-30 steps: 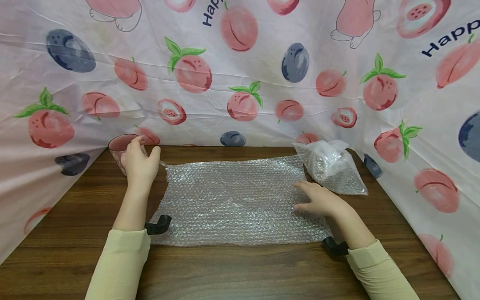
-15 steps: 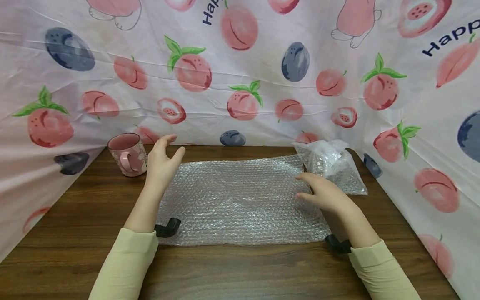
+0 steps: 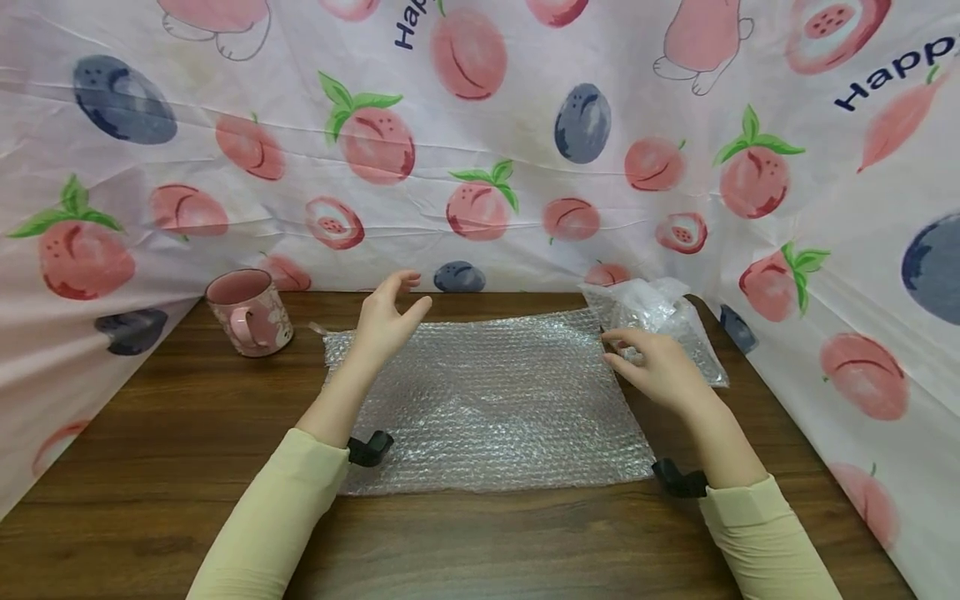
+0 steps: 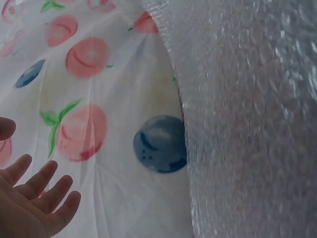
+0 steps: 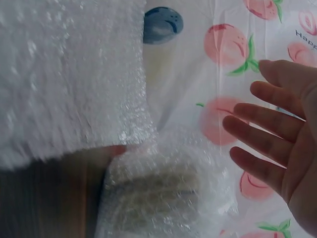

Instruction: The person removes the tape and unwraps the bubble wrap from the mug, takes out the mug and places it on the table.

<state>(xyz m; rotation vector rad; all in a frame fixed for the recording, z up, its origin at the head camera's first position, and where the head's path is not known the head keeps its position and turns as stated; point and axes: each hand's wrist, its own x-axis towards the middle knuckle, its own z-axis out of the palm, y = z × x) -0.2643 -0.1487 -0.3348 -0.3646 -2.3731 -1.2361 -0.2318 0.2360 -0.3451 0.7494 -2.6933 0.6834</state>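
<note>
A sheet of bubble wrap lies spread flat on the brown table. My left hand hovers over its back left part, fingers apart and nothing in them; the left wrist view shows the same hand with fingers spread. Above the sheet's right edge is my right hand, relaxed and holding nothing. It partly covers a bubble-wrapped bundle at the back right. In the right wrist view that bundle shows something brownish inside, with the right hand beside it.
At the back left stands a pink flowered mug with its handle toward me. A fruit-print cloth hangs behind and along both sides of the wooden table.
My left hand has moved from the mug rightward over the bubble wrap, and the mug has stayed at the back left. My right hand has shifted slightly up and right toward the bundle.
</note>
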